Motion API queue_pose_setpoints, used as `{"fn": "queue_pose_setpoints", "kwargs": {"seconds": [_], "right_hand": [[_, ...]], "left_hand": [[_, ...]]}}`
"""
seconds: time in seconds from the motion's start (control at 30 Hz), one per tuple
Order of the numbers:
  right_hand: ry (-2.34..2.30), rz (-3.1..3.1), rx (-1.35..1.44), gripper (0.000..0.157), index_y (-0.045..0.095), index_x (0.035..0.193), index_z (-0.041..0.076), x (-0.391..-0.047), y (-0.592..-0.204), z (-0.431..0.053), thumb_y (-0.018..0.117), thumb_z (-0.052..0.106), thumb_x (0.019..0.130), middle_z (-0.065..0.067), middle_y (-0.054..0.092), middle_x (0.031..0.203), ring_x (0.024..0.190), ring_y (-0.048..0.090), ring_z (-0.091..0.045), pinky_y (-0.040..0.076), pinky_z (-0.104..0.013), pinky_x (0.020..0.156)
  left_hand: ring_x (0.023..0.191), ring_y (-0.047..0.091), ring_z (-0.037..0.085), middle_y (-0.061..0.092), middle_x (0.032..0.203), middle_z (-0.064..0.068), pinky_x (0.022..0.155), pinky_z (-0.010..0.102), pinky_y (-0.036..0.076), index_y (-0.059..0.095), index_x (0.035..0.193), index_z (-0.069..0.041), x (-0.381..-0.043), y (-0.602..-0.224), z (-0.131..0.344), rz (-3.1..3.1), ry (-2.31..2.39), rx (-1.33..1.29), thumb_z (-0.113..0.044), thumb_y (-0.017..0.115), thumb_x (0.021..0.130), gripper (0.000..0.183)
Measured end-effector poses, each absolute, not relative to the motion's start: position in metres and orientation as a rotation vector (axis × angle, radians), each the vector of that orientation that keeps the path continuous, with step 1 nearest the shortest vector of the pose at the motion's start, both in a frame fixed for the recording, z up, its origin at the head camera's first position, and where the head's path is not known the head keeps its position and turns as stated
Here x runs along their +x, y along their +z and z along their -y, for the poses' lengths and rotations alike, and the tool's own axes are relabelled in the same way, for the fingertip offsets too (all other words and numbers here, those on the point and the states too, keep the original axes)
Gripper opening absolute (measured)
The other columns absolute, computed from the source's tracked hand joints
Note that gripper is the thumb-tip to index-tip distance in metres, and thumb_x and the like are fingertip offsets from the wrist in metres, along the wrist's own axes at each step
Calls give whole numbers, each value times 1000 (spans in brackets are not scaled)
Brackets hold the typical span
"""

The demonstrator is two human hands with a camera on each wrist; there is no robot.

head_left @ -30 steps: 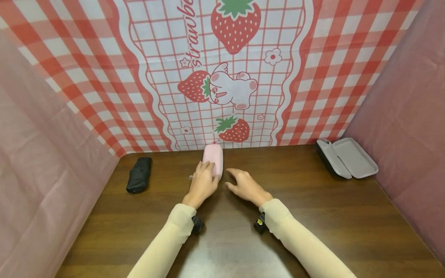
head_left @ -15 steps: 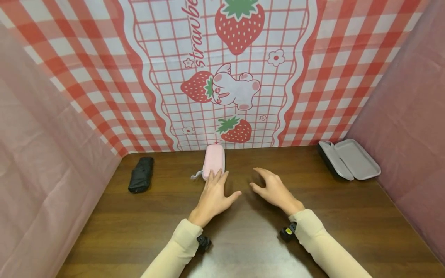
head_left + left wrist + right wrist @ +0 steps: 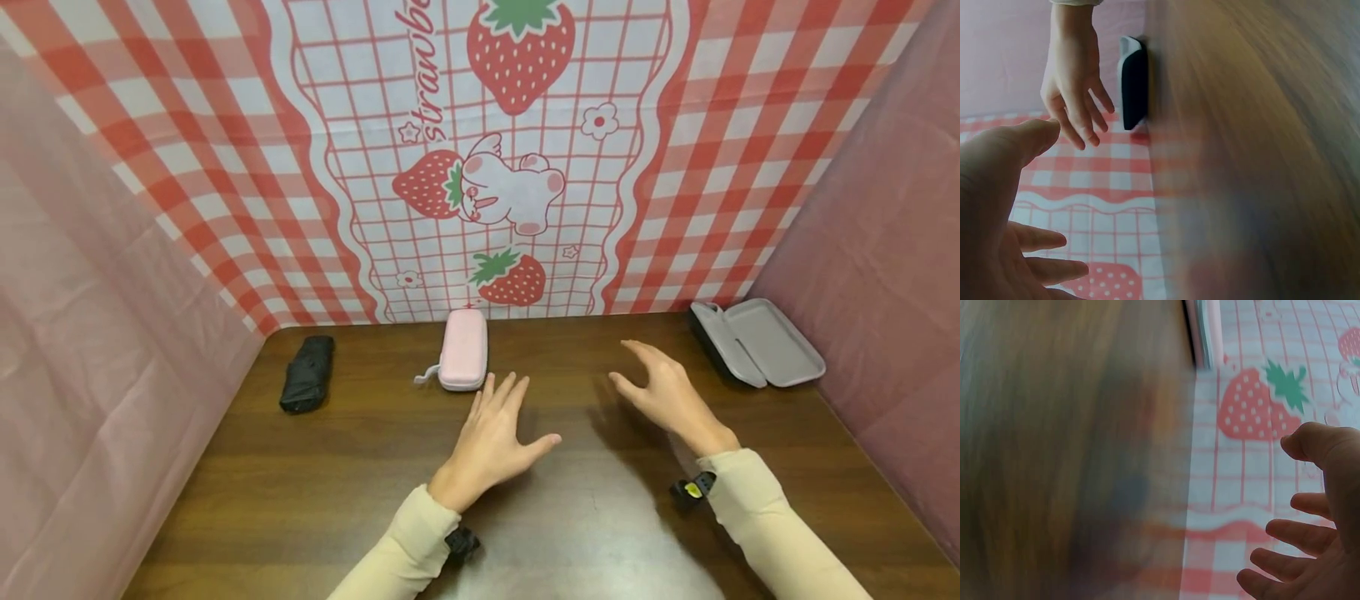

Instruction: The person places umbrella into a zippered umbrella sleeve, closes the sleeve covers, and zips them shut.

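A pink zippered case [image 3: 463,348] with a light wrist strap lies closed near the back of the table. My left hand [image 3: 491,442] hovers just in front of it, fingers spread and holding nothing. Off to the right, my right hand [image 3: 671,400] is raised above the table with its fingers relaxed, also holding nothing. Nearest to that hand is a case with a grey lining [image 3: 776,342], lying unfolded at the back right. In the left wrist view the dark side of this case [image 3: 1134,87] appears beyond the right hand. The pink case's edge [image 3: 1205,331] shows in the right wrist view.
A folded black pouch-like bundle [image 3: 307,375] lies at the back left of the wooden table [image 3: 360,517]. A strawberry-print cloth [image 3: 517,192] hangs along the back, and pink cloths [image 3: 862,225] enclose both sides.
The left hand has come off the pink case and drawn back to the right. My right hand has moved rightward toward the grey-lined case. The pink case stays in place.
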State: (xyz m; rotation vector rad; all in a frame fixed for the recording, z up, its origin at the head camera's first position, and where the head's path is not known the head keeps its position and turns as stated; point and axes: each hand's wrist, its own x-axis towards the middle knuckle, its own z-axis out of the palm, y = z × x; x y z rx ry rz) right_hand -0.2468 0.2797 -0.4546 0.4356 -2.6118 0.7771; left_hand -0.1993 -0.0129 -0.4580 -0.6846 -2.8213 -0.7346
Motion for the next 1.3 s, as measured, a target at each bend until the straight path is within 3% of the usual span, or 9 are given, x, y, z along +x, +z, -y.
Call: {"fn": "queue_pose_setpoints", "kwargs": {"seconds": [0.33,0.6,0.8,0.97,1.13,1.3], "right_hand": [[639,2554,361,61,54,138,-10,-247,-440,-334,78,16,88,-37,56,136,126,52,-55,43,-67,101],[579,2490,324,82,37,153,-9,-258,-438,-378,79,19,88,-41,46,145,131,45,-60,37,-69,107],[495,2450,282,83,33,150,-17,-270,-443,-411,77,14,87,-48,45,139,127,43,-64,35,-72,107],[407,2511,200,84,31,145,-25,-277,-451,-444,75,14,85,-54,38,138,126,35,-72,25,-72,115],[403,2642,143,81,26,142,-29,-282,-456,-469,70,8,85,-57,32,136,120,30,-79,25,-79,107],[390,2711,116,72,28,139,-29,-282,-460,-481,63,3,84,-56,35,128,112,36,-73,34,-81,93]], "left_hand": [[151,35,43,44,160,14,117,64,35,40,157,-11,-189,-449,-21,2781,-715,-701,-72,65,87,97],[156,23,41,31,167,13,122,62,27,32,162,-13,-178,-446,-46,2780,-695,-784,-76,61,87,102],[157,16,40,25,170,13,122,63,25,25,164,-16,-173,-448,-53,2820,-676,-793,-78,58,87,104],[158,12,41,20,171,14,123,64,21,19,166,-17,-171,-450,-58,2861,-653,-812,-81,56,87,108],[158,10,42,20,171,15,123,65,20,16,166,-18,-170,-453,-58,2886,-615,-829,-81,55,86,109],[157,14,43,21,171,15,122,66,22,16,166,-17,-169,-455,-59,2887,-571,-837,-83,52,87,109]]}}
